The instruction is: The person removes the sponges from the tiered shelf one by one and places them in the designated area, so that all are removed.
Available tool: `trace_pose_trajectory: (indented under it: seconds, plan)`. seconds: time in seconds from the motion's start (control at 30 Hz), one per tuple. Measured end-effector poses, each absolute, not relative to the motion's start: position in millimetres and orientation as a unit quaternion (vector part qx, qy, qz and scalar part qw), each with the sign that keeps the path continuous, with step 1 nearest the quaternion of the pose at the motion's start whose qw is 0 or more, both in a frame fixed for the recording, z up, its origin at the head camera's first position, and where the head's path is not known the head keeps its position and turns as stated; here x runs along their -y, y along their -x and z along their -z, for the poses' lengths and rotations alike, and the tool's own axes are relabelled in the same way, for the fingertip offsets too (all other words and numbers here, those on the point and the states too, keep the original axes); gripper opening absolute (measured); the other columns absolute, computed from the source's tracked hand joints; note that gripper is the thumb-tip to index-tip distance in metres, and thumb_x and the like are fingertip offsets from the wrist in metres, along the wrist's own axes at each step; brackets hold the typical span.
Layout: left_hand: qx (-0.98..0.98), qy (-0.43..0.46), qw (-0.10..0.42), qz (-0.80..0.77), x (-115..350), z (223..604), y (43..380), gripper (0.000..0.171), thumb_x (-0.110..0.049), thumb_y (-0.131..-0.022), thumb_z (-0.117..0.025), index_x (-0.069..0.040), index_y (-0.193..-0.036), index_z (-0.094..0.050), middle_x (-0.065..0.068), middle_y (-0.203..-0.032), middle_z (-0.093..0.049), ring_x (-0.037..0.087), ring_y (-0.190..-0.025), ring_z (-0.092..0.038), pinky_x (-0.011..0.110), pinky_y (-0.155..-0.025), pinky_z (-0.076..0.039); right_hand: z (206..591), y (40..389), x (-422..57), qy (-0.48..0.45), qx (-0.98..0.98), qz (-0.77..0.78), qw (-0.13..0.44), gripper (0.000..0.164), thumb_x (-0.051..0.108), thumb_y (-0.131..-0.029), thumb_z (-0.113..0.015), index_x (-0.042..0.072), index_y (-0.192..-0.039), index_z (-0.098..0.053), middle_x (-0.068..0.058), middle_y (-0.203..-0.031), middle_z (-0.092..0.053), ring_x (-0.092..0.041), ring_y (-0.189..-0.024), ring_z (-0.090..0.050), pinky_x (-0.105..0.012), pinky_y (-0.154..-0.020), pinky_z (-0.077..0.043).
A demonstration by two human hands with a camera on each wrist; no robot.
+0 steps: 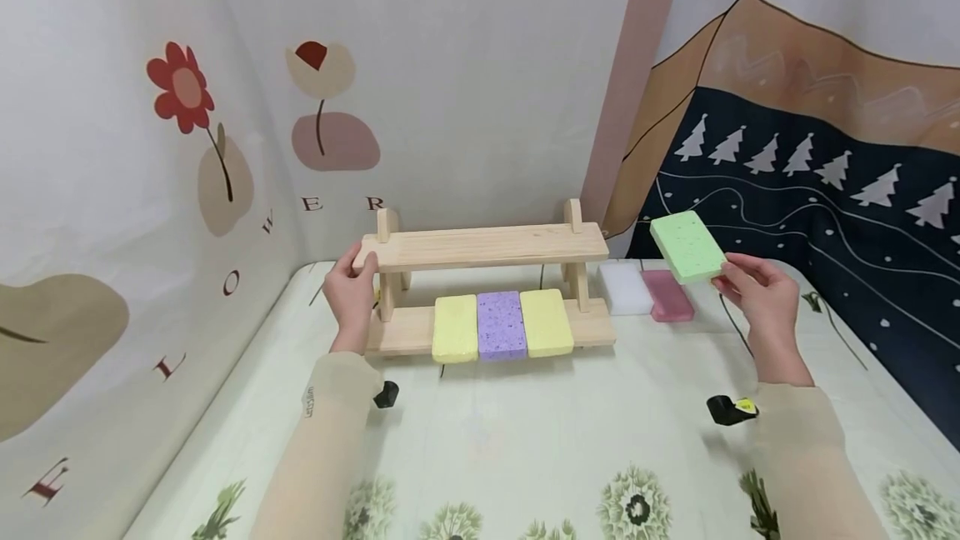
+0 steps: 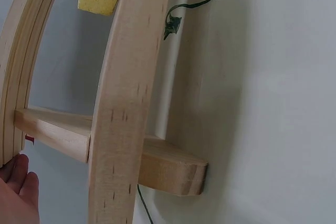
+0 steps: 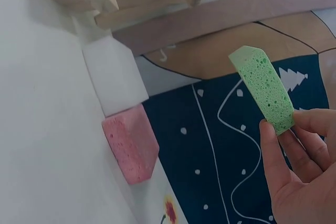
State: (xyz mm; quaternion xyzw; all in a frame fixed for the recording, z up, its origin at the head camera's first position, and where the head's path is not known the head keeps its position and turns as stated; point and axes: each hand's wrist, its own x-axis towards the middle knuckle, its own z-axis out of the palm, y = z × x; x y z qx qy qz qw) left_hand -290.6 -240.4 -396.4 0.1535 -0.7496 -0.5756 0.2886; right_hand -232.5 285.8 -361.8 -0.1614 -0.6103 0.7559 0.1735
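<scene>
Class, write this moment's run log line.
left hand: gripping wooden shelf; right hand: pinching green sponge; lower tier: yellow sponge, purple sponge, yellow sponge; table: white block, pink sponge

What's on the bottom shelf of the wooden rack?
Side by side: a yellow sponge, a purple sponge and another yellow sponge. They cover the middle of the bottom shelf, so I can't see what's underneath them.

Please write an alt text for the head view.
A person's right hand holds up a green sponge while the left hand grips a two-tier wooden rack. Yellow, purple and yellow sponges line its lower shelf; a white block and a pink sponge lie at right.
</scene>
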Motion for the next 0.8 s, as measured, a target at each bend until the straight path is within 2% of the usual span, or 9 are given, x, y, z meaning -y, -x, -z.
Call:
trace_pose_trajectory:
  seconds: [0.3,0.47,0.8]
  plan:
    - [0.749,-0.15,0.288,0.578,240.4,395.6,289.5,0.046,-0.032,-0.097,-0.064,-0.014,-0.139,-0.06,0.013,-0.121,-0.07,0.005,-0.084,-0.054,0.007,-0.069,-0.045,365.5,234.5,-298.3,0.196,0.615,-0.745,0.169,0.016,0.009,-0.092,-0.071,0.018,-0.105,-0.073,0.012,-0.091,-0.065,0.001,-0.072,-0.069,-0.012,-0.065,-0.059]
    - [0.75,-0.15,0.288,0.576,240.7,396.9,290.2,0.046,-0.032,-0.097,-0.063,-0.014,-0.139,-0.059,0.013,-0.124,-0.07,0.004,-0.087,-0.056,0.006,-0.071,-0.046,368.1,233.2,-304.2,0.198,0.608,-0.749,0.174,0.018,0.006,-0.091,-0.07,0.016,-0.107,-0.073,0.013,-0.09,-0.067,0.002,-0.07,-0.069,-0.012,-0.065,-0.059]
    - [0.751,-0.154,0.288,0.575,240.5,396.9,290.2,0.046,-0.033,-0.097,-0.063,-0.015,-0.139,-0.059,0.013,-0.121,-0.07,0.006,-0.085,-0.055,0.007,-0.069,-0.045,376.8,231.2,-315.6,0.196,0.59,-0.764,0.172,0.016,0.003,-0.091,-0.069,0.018,-0.092,-0.073,0.013,-0.081,-0.07,-0.001,-0.065,-0.07,-0.014,-0.062,-0.06]
